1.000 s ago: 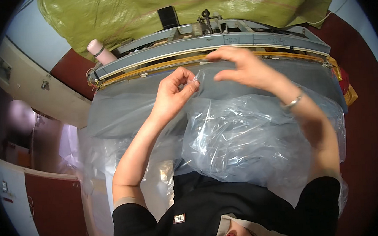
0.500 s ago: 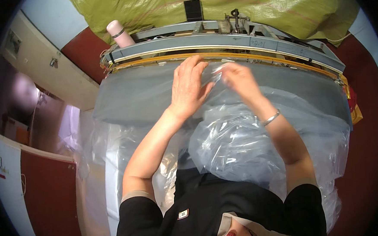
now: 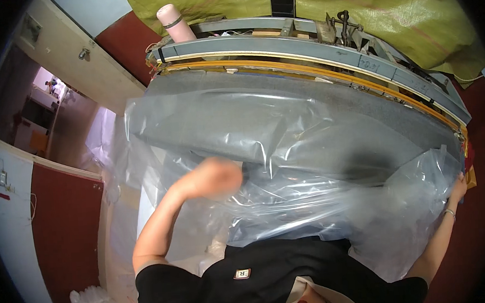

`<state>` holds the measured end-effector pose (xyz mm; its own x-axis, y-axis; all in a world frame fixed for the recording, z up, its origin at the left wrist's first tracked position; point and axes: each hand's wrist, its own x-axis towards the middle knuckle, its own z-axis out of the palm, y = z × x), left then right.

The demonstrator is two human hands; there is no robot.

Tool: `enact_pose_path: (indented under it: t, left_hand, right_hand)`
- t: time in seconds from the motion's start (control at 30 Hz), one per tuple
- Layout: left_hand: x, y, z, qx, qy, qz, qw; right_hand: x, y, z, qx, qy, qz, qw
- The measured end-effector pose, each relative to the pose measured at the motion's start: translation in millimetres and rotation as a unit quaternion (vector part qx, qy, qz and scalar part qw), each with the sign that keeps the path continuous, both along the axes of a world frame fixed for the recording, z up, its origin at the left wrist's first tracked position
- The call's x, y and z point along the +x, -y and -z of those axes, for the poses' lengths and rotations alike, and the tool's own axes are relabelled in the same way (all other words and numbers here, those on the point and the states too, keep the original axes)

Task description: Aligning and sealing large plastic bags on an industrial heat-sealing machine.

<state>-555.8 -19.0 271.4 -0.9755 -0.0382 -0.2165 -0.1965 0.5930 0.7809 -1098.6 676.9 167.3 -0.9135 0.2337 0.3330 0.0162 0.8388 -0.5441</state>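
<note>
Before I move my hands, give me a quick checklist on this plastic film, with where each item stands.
1. Right hand at the film's right edge: ok.
2. Left hand gripping film: cannot tell, the hand is blurred.
3. Film lying smooth: not ok, it's creased and bunched toward your body.
4. Film clear of the yellow strip on the left: ok, bare grey surface shows between.
5. Bottle off the film: ok, it's at the frame's left end.
</note>
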Motion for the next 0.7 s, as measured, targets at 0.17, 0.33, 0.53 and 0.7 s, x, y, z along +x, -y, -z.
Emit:
enact_pose_path:
  t: [0.17,0.33,0.53,0.7]
  left_hand:
    - [-61.7,127.0,36.6,-0.356,-0.165,-0.226,0.892]
    - [-55.8,256.5,56.7,-0.401,0.034,-0.525,0.75]
    - [15.7,274.7,77.8,-0.412,0.027,-0.44,0.798]
    - [72.1,240.4,51.3,-0.253,-0.001,-0.455,0.854]
  right_hand:
    - [37.8,17.7,-36.5,0.21,0.071,0.079,0.972]
    - [47.1,30.7,-43.4,0.273,0.053,0.109,0.954]
    - [31.7,17.8,-36.4,0.279,0.054,0.131,0.95]
    - [30.8,26.4,-39.3,0.269,0.027,0.129,0.954]
